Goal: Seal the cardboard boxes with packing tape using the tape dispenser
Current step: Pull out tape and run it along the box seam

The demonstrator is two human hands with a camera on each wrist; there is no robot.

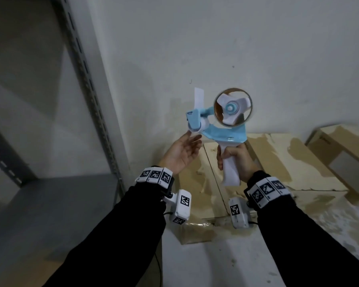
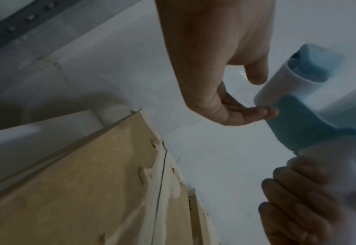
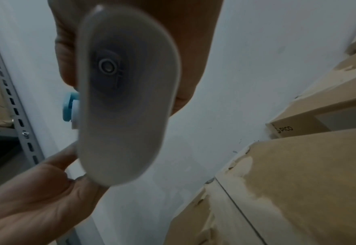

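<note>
Head view shows my right hand (image 1: 235,160) clamped round the tape dispenser (image 1: 226,123) above the cardboard box (image 1: 278,162); left wrist view shows my left hand (image 2: 221,69), fingers loose, touching its roller, where the blade could nick me; right wrist view shows only the handle, tape end unseen.

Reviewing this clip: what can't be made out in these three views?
- How much tape is left: in the head view the tape roll on the tape dispenser looks nearly bare, too thin to judge.
- Right hand fingers: in the right wrist view the blurred handle butt covers them.
- Left hand contact with the roller: left wrist view is blurred; touching or just short, unclear.
- Cardboard boxes: cut off by edges, arms and wrist cameras.
</note>
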